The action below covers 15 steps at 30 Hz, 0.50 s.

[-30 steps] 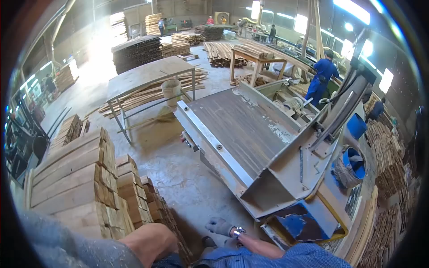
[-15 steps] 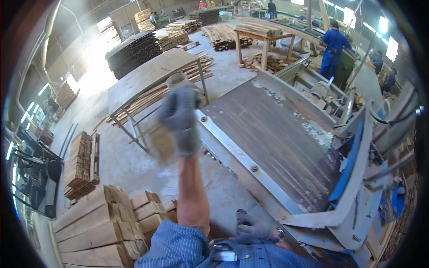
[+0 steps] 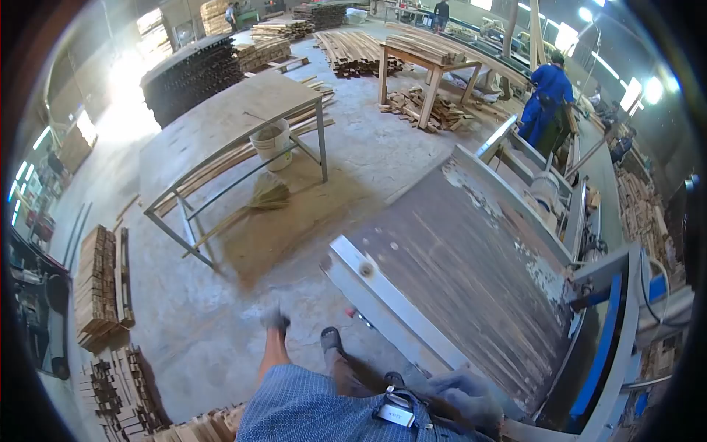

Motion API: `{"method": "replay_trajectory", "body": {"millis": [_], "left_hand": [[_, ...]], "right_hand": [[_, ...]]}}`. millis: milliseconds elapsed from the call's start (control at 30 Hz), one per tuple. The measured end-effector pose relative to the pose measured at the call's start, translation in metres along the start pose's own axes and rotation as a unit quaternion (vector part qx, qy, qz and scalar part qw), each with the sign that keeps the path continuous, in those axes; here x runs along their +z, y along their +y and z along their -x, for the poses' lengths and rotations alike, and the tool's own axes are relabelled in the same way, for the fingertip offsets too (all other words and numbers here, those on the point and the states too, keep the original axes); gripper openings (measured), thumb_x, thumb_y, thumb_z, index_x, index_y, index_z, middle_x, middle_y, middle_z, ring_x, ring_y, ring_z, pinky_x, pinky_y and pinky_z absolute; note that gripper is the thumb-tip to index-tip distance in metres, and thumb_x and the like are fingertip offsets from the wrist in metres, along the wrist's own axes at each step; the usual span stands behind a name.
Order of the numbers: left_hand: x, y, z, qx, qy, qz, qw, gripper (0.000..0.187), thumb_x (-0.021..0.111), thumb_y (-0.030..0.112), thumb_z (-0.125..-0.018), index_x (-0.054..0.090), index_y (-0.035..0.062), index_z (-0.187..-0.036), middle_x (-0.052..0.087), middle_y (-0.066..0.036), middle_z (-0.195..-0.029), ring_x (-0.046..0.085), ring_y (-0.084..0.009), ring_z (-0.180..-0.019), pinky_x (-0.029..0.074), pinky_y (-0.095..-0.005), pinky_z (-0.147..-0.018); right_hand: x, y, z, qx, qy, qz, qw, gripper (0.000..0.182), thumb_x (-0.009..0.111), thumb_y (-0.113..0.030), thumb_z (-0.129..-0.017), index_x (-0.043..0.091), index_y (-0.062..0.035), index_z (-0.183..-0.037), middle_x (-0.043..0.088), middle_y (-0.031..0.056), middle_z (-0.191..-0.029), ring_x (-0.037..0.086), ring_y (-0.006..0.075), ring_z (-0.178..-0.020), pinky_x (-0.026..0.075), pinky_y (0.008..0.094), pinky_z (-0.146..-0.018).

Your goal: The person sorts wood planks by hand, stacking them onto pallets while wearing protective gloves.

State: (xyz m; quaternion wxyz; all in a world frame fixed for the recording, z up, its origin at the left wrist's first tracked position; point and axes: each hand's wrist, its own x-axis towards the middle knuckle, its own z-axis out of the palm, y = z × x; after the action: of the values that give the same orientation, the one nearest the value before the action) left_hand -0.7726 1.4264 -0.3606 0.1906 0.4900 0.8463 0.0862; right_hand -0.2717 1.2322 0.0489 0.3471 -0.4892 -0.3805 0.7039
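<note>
My right hand, in a grey glove, is at the lower right of the view, close to the near corner of a machine's metal-edged table. Motion blurs its fingers; I cannot make out their pose or whether they touch the metal. My left hand is out of sight. The machine's brown, scuffed top carries pale worn patches, and a bolt shows in its light metal edge strip. Below me are my blue patterned clothing and my two feet in dark footwear.
A work table stands ahead left, with a white bucket and a broom near it. Stacked boards lie at left. A co-worker in blue stands beyond the machine. Sawdust covers some floor.
The raised gloved left hand has left the view. My right hand has moved right, nearer the machine edge. The view has shifted, and the bucket and broom show more fully.
</note>
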Motion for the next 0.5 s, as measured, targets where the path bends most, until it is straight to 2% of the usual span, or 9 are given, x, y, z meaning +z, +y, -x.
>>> {"method": "replay_trajectory", "body": {"millis": [33,67,133,167,200,267,367,433,500], "left_hand": [[0.031,-0.044,0.01,0.071,-0.067,-0.185,0.978,0.044,0.076,0.027,-0.065,0.065,0.0144,-0.105,0.071,-0.016,-0.093,0.068,-0.0347,-0.086,0.053,-0.0459,-0.072],[0.037,-0.067,0.025,0.046,-0.206,-0.197,0.957,0.045,0.077,0.031,-0.064,0.065,0.0137,-0.104,0.072,-0.015,-0.098,0.069,-0.0314,-0.088,0.054,-0.0453,-0.074],[0.045,-0.089,0.059,0.042,-0.256,-0.219,0.941,0.047,0.078,0.034,-0.065,0.065,0.0136,-0.106,0.072,-0.015,-0.102,0.069,-0.0284,-0.093,0.054,-0.0432,-0.078],[0.06,-0.105,0.066,0.014,-0.332,-0.178,0.926,0.059,0.077,0.04,-0.07,0.064,0.0125,-0.12,0.068,-0.013,-0.119,0.066,-0.026,-0.108,0.054,-0.0391,-0.084],[0.057,-0.096,0.065,0.012,-0.329,-0.173,0.928,0.059,0.077,0.04,-0.07,0.064,0.0125,-0.12,0.068,-0.013,-0.119,0.066,-0.026,-0.108,0.054,-0.0391,-0.084],[0.046,-0.084,0.065,-0.2,-0.311,0.09,0.925,0.046,0.072,0.039,-0.078,0.065,0.0085,-0.111,0.069,-0.014,-0.102,0.067,-0.0279,-0.089,0.055,-0.042,-0.072],[0.022,-0.071,0.062,-0.468,-0.207,0.45,0.732,0.035,0.065,0.036,-0.089,0.067,0.0024,-0.098,0.07,-0.016,-0.077,0.068,-0.0309,-0.061,0.055,-0.0463,-0.054],[-0.007,-0.05,0.039,-0.328,-0.158,0.489,0.792,0.032,0.065,0.032,-0.09,0.067,-0.0004,-0.091,0.067,-0.012,-0.074,0.065,-0.0245,-0.054,0.054,-0.0385,-0.048],[-0.05,-0.026,0.015,-0.274,-0.158,0.493,0.811,0.031,0.066,0.029,-0.089,0.069,-0.0015,-0.086,0.065,-0.009,-0.073,0.065,-0.0199,-0.056,0.052,-0.0308,-0.048]], "right_hand": [[0.008,-0.011,-0.018,0.02,0.024,-0.019,0.999,0.037,0.061,-0.014,-0.095,0.055,0.0076,-0.124,0.065,0.0182,-0.121,0.064,0.0232,-0.108,0.047,0.0361,-0.1],[0.011,-0.013,-0.041,-0.024,0.037,-0.017,0.999,0.027,0.063,-0.012,-0.096,0.061,0.0057,-0.116,0.066,0.0156,-0.12,0.063,0.0193,-0.109,0.049,0.0333,-0.098],[0.03,-0.029,-0.094,-0.04,0.057,0.017,0.997,0.027,0.063,-0.012,-0.096,0.061,0.0054,-0.116,0.067,0.0153,-0.118,0.064,0.0187,-0.107,0.05,0.0327,-0.096],[0.042,-0.041,-0.119,-0.062,0.076,0.037,0.994,0.027,0.063,-0.012,-0.096,0.06,0.005,-0.116,0.067,0.0151,-0.117,0.065,0.0182,-0.105,0.051,0.0321,-0.095],[0.055,-0.058,-0.141,-0.042,0.083,0.081,0.992,0.022,0.062,-0.008,-0.095,0.062,0.0045,-0.114,0.069,0.0135,-0.11,0.066,0.0167,-0.101,0.052,0.0302,-0.092],[0.079,-0.079,-0.183,-0.057,0.072,0.092,0.992,0.02,0.063,-0.007,-0.095,0.063,0.0042,-0.112,0.07,0.0126,-0.107,0.066,0.016,-0.1,0.052,0.0292,-0.09],[0.104,-0.102,-0.241,-0.09,0.057,0.119,0.987,0.017,0.066,-0.006,-0.092,0.064,0.0031,-0.107,0.07,0.0106,-0.099,0.067,0.0141,-0.093,0.053,0.0274,-0.083],[0.111,-0.107,-0.276,-0.106,0.05,0.136,0.984,0.016,0.068,-0.007,-0.091,0.065,0.0023,-0.104,0.071,0.0095,-0.093,0.067,0.0129,-0.088,0.053,0.0267,-0.078],[0.111,-0.105,-0.307,-0.156,0.093,0.268,0.946,0.017,0.071,-0.009,-0.089,0.064,0.0002,-0.102,0.07,0.0086,-0.085,0.066,0.0104,-0.077,0.053,0.0264,-0.068]]}}
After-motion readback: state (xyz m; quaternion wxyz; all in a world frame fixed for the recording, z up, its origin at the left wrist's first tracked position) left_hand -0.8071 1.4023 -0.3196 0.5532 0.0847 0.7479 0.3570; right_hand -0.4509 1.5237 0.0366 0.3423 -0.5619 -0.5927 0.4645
